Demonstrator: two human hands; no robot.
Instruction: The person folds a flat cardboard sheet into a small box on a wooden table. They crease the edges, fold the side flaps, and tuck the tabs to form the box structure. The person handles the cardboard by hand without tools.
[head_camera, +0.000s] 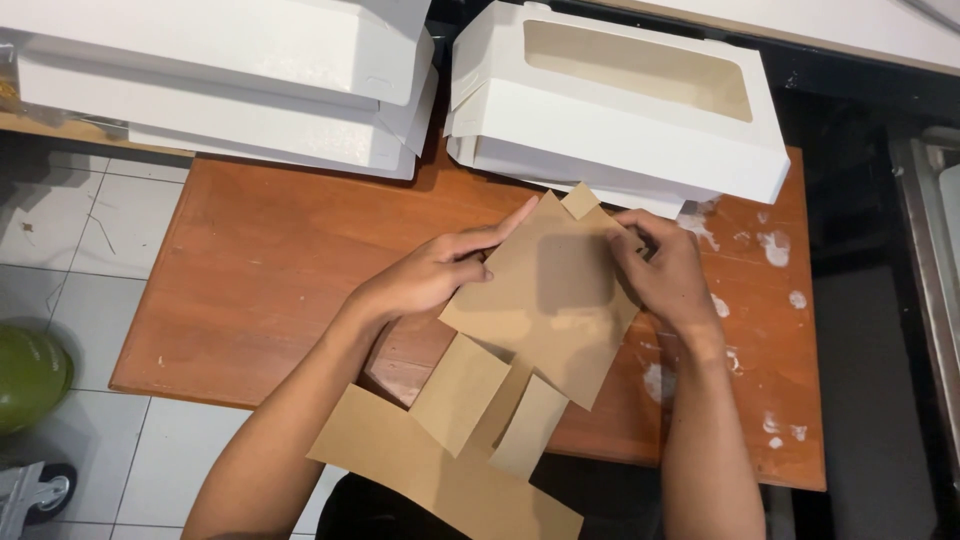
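**Brown cardboard sheet held flat on the counter**

The brown cardboard sheet (555, 300), cut with flaps, lies across the near edge of the wooden counter (270, 250), its lower flaps hanging past the edge toward the person. The left hand (430, 275) presses on the sheet's left edge, forefinger stretched along it. The right hand (665, 275) pinches the sheet's upper right corner, fingers curled over. Just behind stands a white window box (620, 110); to its left, a stack of white boxes (250, 80). Paint flecks mark the counter's right side.
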